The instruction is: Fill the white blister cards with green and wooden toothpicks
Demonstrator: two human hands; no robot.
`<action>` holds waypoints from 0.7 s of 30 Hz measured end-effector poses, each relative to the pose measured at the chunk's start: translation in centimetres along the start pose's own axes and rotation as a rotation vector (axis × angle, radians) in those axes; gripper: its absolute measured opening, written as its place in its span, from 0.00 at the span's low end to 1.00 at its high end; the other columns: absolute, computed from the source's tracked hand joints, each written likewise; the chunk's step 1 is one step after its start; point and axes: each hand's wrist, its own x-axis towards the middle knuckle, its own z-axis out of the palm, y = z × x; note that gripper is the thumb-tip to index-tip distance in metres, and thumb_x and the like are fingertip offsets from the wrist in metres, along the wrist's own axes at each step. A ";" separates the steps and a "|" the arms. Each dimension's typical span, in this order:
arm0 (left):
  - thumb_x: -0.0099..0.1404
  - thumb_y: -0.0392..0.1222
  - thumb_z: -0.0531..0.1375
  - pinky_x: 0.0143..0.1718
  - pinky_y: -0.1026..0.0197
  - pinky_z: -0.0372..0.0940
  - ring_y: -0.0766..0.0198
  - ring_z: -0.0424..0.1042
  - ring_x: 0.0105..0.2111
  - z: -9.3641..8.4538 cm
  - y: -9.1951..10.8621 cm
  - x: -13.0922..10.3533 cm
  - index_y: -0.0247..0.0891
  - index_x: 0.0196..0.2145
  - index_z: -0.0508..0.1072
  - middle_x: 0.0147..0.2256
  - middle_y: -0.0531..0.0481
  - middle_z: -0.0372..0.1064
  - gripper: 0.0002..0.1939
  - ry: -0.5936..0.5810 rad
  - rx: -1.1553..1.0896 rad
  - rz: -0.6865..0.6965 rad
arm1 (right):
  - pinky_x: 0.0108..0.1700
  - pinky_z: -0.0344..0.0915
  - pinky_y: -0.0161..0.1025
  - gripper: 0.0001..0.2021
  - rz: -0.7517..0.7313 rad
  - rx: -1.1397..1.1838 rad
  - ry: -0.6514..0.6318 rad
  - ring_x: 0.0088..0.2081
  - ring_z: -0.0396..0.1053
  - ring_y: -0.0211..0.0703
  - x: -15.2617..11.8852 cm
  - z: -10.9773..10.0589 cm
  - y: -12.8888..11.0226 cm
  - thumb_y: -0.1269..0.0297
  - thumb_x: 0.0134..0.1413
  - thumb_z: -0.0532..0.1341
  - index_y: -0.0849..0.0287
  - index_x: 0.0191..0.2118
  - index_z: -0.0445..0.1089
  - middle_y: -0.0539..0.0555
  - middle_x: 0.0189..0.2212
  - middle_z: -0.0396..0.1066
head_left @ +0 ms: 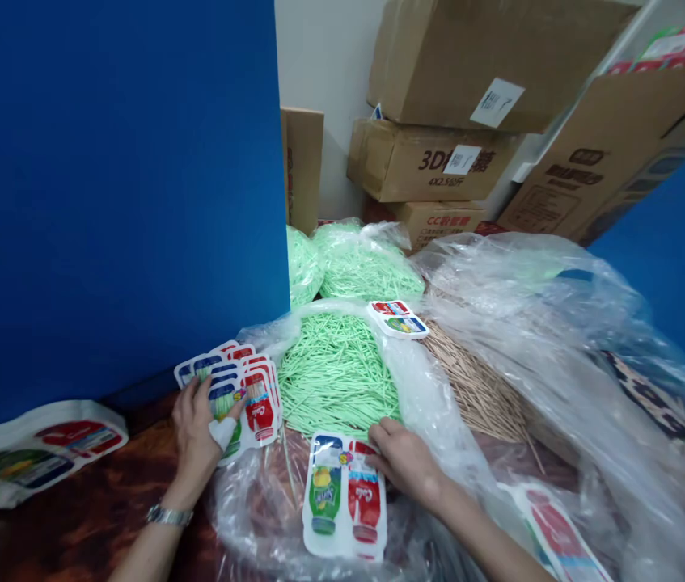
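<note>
My left hand (200,424), with a watch on its wrist and a white wrap on a finger, lies over a fanned stack of bottle-printed cards (260,396), fingers pressed on the top ones. My right hand (403,457) has its fingers curled at the right edge of a green-and-red card (345,497) in front of me. Between the hands, a pile of thin green sticks (336,372) fills an open clear plastic bag (403,376). Brown sticks (475,380) lie to its right, partly under plastic. Another small stack of cards (399,319) rests on the bag's far right rim.
More bagged green sticks (366,263) stand behind. Cardboard boxes (439,158) are stacked at the back. A blue panel (117,186) blocks the left. Thick card stacks (75,444) sit at far left; more cards (554,525) lie lower right.
</note>
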 end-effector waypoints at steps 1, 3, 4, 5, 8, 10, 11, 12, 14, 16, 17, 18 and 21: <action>0.58 0.52 0.61 0.59 0.40 0.50 0.39 0.51 0.60 -0.2 0.2 -0.1 0.34 0.59 0.60 0.60 0.32 0.52 0.35 -0.005 0.009 -0.003 | 0.35 0.61 0.36 0.03 -0.010 0.019 0.004 0.36 0.70 0.45 0.0 0.0 0.1 0.66 0.57 0.59 0.58 0.36 0.67 0.56 0.35 0.72; 0.59 0.50 0.61 0.60 0.38 0.48 0.37 0.47 0.62 -0.9 0.9 -0.3 0.34 0.60 0.59 0.63 0.33 0.47 0.34 0.018 0.023 0.018 | 0.33 0.59 0.34 0.06 -0.039 0.038 0.001 0.33 0.70 0.43 0.0 0.1 0.2 0.68 0.60 0.54 0.58 0.34 0.67 0.54 0.32 0.72; 0.60 0.49 0.61 0.60 0.38 0.46 0.36 0.45 0.62 -1.3 1.5 -0.5 0.34 0.60 0.59 0.63 0.33 0.45 0.34 0.044 0.024 0.046 | 0.32 0.58 0.34 0.07 -0.050 0.037 0.001 0.32 0.70 0.42 0.0 0.2 0.4 0.69 0.60 0.52 0.58 0.33 0.67 0.54 0.31 0.73; 0.60 0.46 0.61 0.61 0.38 0.45 0.36 0.43 0.63 -1.8 2.3 -0.7 0.33 0.60 0.59 0.64 0.33 0.43 0.32 0.064 0.017 0.085 | 0.32 0.58 0.34 0.08 -0.057 0.036 0.001 0.31 0.69 0.42 0.0 0.4 0.5 0.70 0.60 0.52 0.58 0.34 0.67 0.54 0.30 0.73; 0.61 0.40 0.62 0.61 0.41 0.48 0.39 0.49 0.62 -3.0 5.3 -2.1 0.35 0.58 0.61 0.62 0.35 0.49 0.29 0.034 -0.102 0.259 | 0.29 0.56 0.34 0.08 -0.054 0.018 -0.009 0.28 0.68 0.41 -0.2 0.8 0.8 0.74 0.56 0.53 0.58 0.38 0.66 0.54 0.29 0.73; 0.62 0.38 0.60 0.58 0.44 0.56 0.46 0.61 0.57 -3.4 7.3 -3.6 0.40 0.56 0.63 0.56 0.39 0.62 0.24 -0.128 -0.274 0.349 | 0.30 0.57 0.34 0.08 -0.042 0.017 0.011 0.28 0.67 0.41 -0.5 0.5 0.9 0.74 0.55 0.53 0.58 0.38 0.66 0.53 0.28 0.72; 0.63 0.39 0.60 0.55 0.47 0.61 0.48 0.65 0.55 -3.4 8.2 -4.5 0.41 0.55 0.64 0.53 0.40 0.67 0.23 -0.256 -0.340 0.356 | 0.31 0.57 0.35 0.07 -0.040 0.042 0.049 0.29 0.67 0.42 -0.6 0.1 0.8 0.72 0.57 0.52 0.57 0.37 0.66 0.54 0.29 0.72; 0.63 0.40 0.60 0.53 0.47 0.64 0.49 0.66 0.53 -3.3 9.0 -5.5 0.42 0.55 0.65 0.51 0.40 0.69 0.22 -0.369 -0.378 0.321 | 0.32 0.58 0.35 0.07 -0.044 0.094 0.101 0.30 0.66 0.42 -0.8 -0.5 0.7 0.70 0.59 0.51 0.57 0.35 0.65 0.54 0.29 0.71; 0.61 0.42 0.61 0.53 0.42 0.63 0.45 0.65 0.55 -2.8 10.1 -7.3 0.41 0.57 0.64 0.54 0.38 0.67 0.26 -0.515 -0.415 0.287 | 0.34 0.59 0.35 0.09 -0.059 0.287 0.202 0.32 0.66 0.41 -1.4 -2.2 0.1 0.66 0.62 0.48 0.57 0.33 0.63 0.53 0.30 0.68; 0.58 0.42 0.63 0.56 0.37 0.57 0.42 0.60 0.59 -2.2 10.8 -8.6 0.42 0.62 0.58 0.59 0.37 0.60 0.35 -0.593 -0.444 0.232 | 0.32 0.58 0.34 0.10 -0.064 0.564 0.210 0.29 0.64 0.38 -2.3 -3.8 -0.7 0.63 0.63 0.48 0.57 0.32 0.61 0.49 0.27 0.65; 0.56 0.41 0.65 0.57 0.36 0.56 0.41 0.56 0.61 -2.0 11.0 -9.1 0.43 0.63 0.55 0.62 0.36 0.57 0.40 -0.619 -0.475 0.196 | 0.30 0.58 0.33 0.10 -0.060 0.711 0.180 0.27 0.62 0.37 -2.7 -4.4 -1.3 0.61 0.63 0.49 0.57 0.32 0.60 0.48 0.25 0.63; 0.53 0.40 0.66 0.58 0.36 0.55 0.40 0.53 0.62 -1.8 11.2 -9.4 0.43 0.65 0.52 0.63 0.36 0.53 0.44 -0.642 -0.519 0.153 | 0.29 0.57 0.33 0.10 -0.052 0.858 0.141 0.26 0.61 0.36 -3.1 -4.7 -2.0 0.59 0.63 0.50 0.56 0.31 0.60 0.46 0.24 0.61; 0.50 0.37 0.68 0.57 0.41 0.58 0.42 0.54 0.62 -1.9 11.8 -9.7 0.44 0.66 0.46 0.64 0.36 0.50 0.52 -0.747 -0.737 0.015 | 0.29 0.60 0.33 0.13 -0.058 1.281 0.054 0.27 0.61 0.37 -3.8 -4.3 -4.5 0.53 0.61 0.52 0.55 0.31 0.59 0.47 0.25 0.61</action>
